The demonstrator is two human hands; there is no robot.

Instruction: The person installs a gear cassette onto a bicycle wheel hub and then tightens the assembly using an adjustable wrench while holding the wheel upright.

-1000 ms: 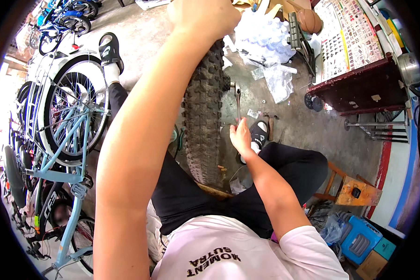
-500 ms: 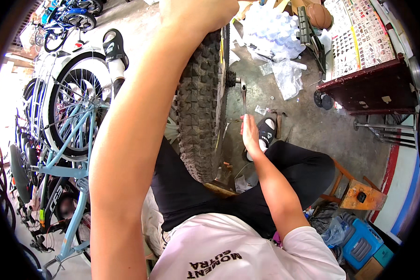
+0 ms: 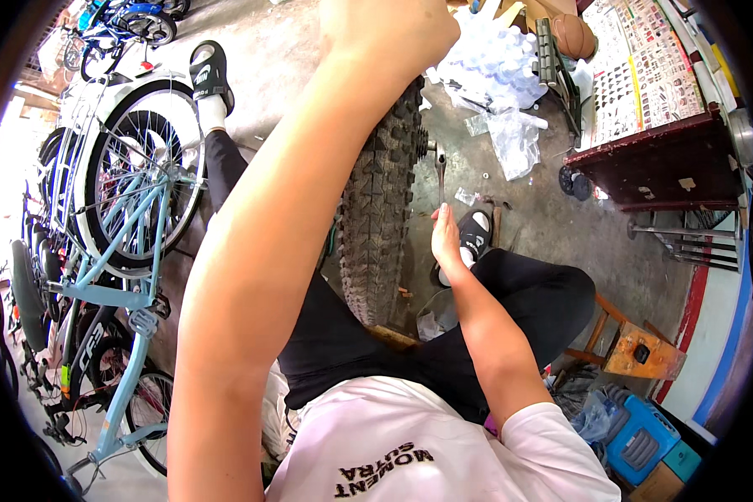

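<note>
My left hand [image 3: 393, 27] is closed over the top of an upright knobby bicycle tire [image 3: 374, 226], its fingertips mostly hidden behind the hand. A toothed sprocket cluster [image 3: 421, 151] sits on the wheel's right side, with the metal head of a wrench [image 3: 440, 155] at its axle. My right hand [image 3: 445, 238] is closed on the wrench's handle, to the right of the tire and below the head. The wheel stands between my legs, above a wooden piece. My right sandalled foot [image 3: 474, 238] is just beyond that hand, beside a hammer [image 3: 497, 217].
Several bicycles [image 3: 125, 226] crowd the left side. Crumpled plastic bags [image 3: 510, 142], a brown ball [image 3: 573, 35] and a dark red table [image 3: 661, 163] are at upper right. A wooden stool [image 3: 644, 351] and blue plastic case [image 3: 640, 439] lie at lower right.
Over the last second my right hand and the wrench have shifted slightly rightward. My left hand moved left, then back right, and the tire's rim side, seen briefly, is now mostly out of sight.
</note>
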